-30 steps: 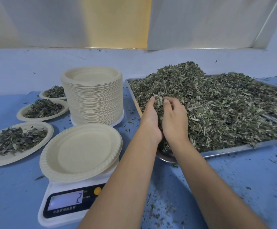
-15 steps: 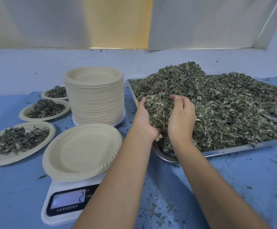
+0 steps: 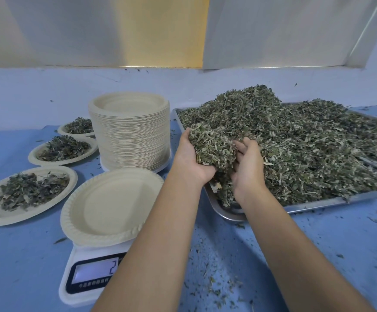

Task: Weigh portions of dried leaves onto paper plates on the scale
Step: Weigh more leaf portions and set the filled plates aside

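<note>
1. A handful of leaves (image 3: pixel 212 147) is held between the left hand (image 3: pixel 190 162) and the right hand (image 3: pixel 248 170), up and to the right of the scale (image 3: pixel 86 274), over the nearest corner of a steel tray (image 3: pixel 318 202).
2. The right hand's fingers (image 3: pixel 242 146) are curled into the handful. The left hand's fingers are mostly buried in the leaves and appear to be cupped round them.
3. An empty paper plate (image 3: pixel 113 201) is seated on the scale's platform and overhangs it on all sides.
4. A "2" is shown on the scale's display (image 3: pixel 95 270); whatever lies to the right of that digit is covered by the left forearm.
5. The main heap of dried leaves (image 3: pixel 306 143) is piled in the tray, to the right of the scale and further back.
6. A tall stack of plates (image 3: pixel 131 134) is set directly behind the scale.
7. Three filled plates (image 3: pixel 25 194) (image 3: pixel 62 149) (image 3: pixel 77 127) are laid out to the left of the scale, in a row running away from it.
8. Leaf crumbs are scattered on the blue table (image 3: pixel 318 255) to the right of the scale.
</note>
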`<state>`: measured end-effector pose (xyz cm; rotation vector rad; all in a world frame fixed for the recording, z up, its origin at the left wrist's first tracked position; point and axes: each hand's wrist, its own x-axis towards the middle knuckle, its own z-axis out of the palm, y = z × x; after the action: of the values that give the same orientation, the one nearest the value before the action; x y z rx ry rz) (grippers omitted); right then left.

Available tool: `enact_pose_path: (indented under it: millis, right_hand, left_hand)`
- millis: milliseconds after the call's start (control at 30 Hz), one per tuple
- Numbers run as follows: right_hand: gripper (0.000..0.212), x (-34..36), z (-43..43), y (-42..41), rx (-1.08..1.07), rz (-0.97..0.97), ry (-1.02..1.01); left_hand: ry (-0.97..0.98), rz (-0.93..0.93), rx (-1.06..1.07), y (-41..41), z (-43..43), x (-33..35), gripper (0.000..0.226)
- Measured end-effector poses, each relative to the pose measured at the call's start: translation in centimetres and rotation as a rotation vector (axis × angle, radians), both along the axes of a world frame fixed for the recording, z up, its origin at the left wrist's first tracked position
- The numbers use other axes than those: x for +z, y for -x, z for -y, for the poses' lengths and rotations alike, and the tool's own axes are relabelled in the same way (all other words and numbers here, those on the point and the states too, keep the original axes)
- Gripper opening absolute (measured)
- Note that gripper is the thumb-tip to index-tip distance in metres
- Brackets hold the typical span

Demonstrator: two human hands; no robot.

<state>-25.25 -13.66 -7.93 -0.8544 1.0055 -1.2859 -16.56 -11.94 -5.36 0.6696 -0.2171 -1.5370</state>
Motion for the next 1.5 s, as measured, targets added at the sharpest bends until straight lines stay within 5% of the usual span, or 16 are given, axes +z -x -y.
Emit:
enact_pose_path:
  millis: [367,967,1500]
  right_hand:
    - [0.040,-0.1,-0.2,0.1,0.062,0.461,-0.251]
    - [0.021,3.2,-2.5,-2.3,0.023,0.477,-0.137]
    - [0.023,2.1,-8.2,-12.5,0.272,0.394,-0.108]
  left_hand:
    - [0.011,-0.030,-0.046,0.7,-0.2,-0.7,0.049]
    - [0.082,0.009,-0.020,-0.5,-2.8,2.5,0.044]
    - [0.129,0.043,0.185,-10.1,-10.6,2.2,0.034]
